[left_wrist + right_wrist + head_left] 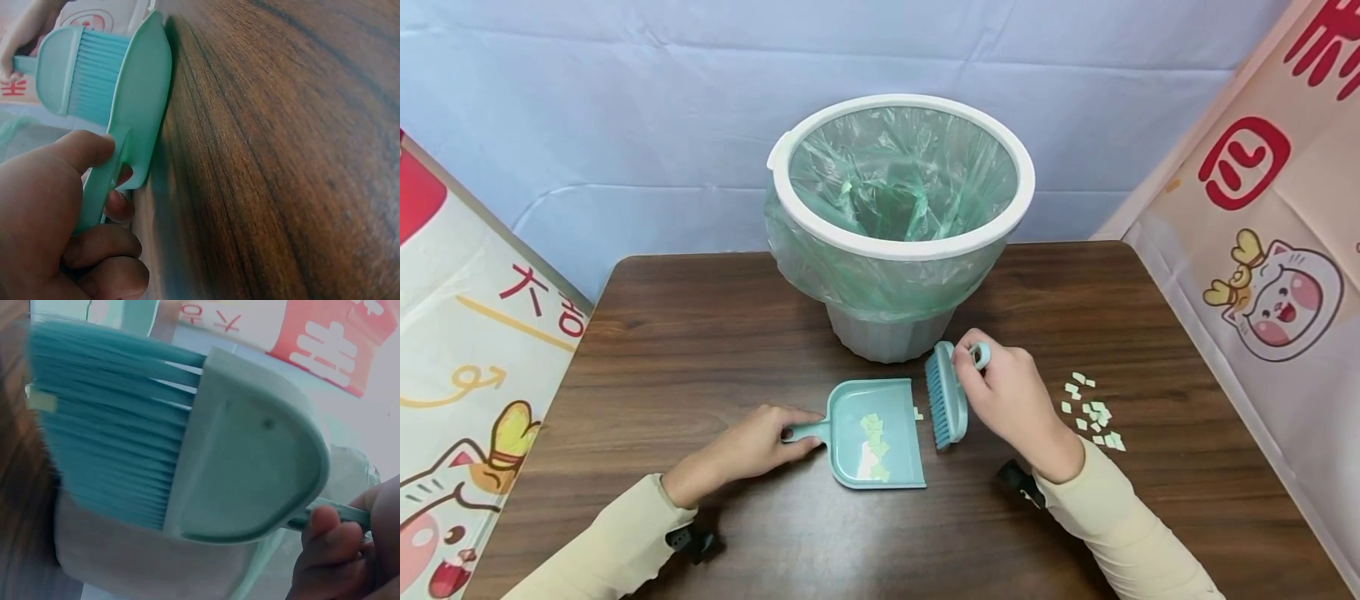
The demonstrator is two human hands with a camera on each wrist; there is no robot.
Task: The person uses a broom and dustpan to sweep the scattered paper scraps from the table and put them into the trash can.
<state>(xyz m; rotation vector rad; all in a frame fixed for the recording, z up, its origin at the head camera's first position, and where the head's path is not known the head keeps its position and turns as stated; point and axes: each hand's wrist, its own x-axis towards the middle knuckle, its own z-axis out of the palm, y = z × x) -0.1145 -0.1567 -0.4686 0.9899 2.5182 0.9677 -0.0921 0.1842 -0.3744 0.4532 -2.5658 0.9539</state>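
My left hand [767,442] grips the handle of a teal dustpan [895,396], which lies on the table with its lip facing right. Pale green paper scraps [872,435] rest inside the pan. In my right hand [1006,390] is the handle of a matching hand brush [953,400], its blue bristles pointing left. The brush stands just right of the pan's lip, and a loose scrap [918,413] lies between them. The right wrist view shows a scrap [42,401] at the bristle tips [112,437]. Thumb and fingers of the left hand [56,206] wrap the pan's handle [103,187].
Behind the dustpan stands a white-rimmed bin [895,337] lined with a green plastic bag [887,283]. More paper scraps [1099,412] are scattered right of the right hand on the brown wooden table [700,333]. Printed cloths hang at both sides.
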